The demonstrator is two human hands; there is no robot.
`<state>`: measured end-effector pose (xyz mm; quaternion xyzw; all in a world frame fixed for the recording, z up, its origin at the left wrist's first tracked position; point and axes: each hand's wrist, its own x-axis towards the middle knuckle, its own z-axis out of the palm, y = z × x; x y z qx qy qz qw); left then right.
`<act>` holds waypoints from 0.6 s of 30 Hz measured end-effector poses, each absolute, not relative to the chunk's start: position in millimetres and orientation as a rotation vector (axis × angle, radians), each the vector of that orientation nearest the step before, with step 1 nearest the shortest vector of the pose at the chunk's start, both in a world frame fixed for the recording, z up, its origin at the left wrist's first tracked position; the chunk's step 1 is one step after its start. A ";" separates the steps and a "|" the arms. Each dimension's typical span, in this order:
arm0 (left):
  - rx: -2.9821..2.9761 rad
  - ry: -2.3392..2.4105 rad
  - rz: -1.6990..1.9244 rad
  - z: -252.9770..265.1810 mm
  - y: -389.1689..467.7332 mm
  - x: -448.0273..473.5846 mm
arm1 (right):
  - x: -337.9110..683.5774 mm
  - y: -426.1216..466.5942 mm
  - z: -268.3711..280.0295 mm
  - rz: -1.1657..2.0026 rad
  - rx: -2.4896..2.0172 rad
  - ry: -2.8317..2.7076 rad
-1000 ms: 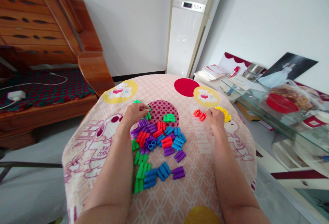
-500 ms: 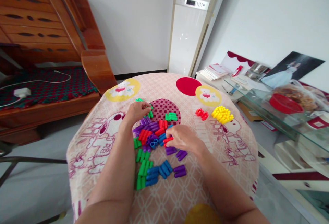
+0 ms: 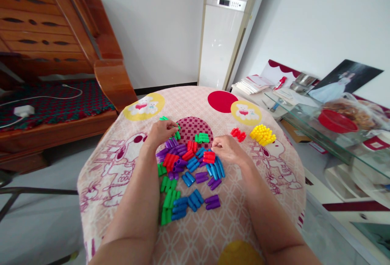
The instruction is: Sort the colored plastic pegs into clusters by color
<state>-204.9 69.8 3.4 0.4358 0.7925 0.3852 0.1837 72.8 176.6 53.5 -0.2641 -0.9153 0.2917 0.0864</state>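
My left hand (image 3: 165, 130) is closed at the far left of a pile of coloured plastic tubes, its fingertips pinched at a green tube (image 3: 177, 136). More green tubes (image 3: 163, 118) lie just beyond it. My right hand (image 3: 227, 148) hovers at the pile's right side with fingers curled together; whatever they hold, if anything, is hidden. Near it are red tubes (image 3: 209, 157), blue tubes (image 3: 217, 168) and a green group (image 3: 202, 138). Purple tubes (image 3: 172, 147) fill the pile's left part, beside a red group (image 3: 170, 161).
The round table has a patterned cloth (image 3: 195, 240). Yellow pieces (image 3: 262, 135) and small red pieces (image 3: 238, 134) sit at its right. A glass shelf (image 3: 307, 125) with a red bowl (image 3: 337, 121) stands right, a wooden bench (image 3: 112, 78) left.
My right hand has moved right and away from the red tubes, uncovering them and the blue ones. A blue pair now lies lower, apart from the purple tubes. My left hand has barely moved.
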 end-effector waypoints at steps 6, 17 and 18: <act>1.214 2.228 1.085 3.3 69.9 -204.9 | 67.2 160.0 55.5 0.585 -0.744 -2.964; 1.191 2.218 1.094 5.6 69.2 -203.1 | 62.4 144.2 50.6 0.146 -0.682 -3.155; 1.189 2.218 1.095 6.0 69.1 -202.9 | 63.6 145.6 52.8 0.154 -0.715 -3.130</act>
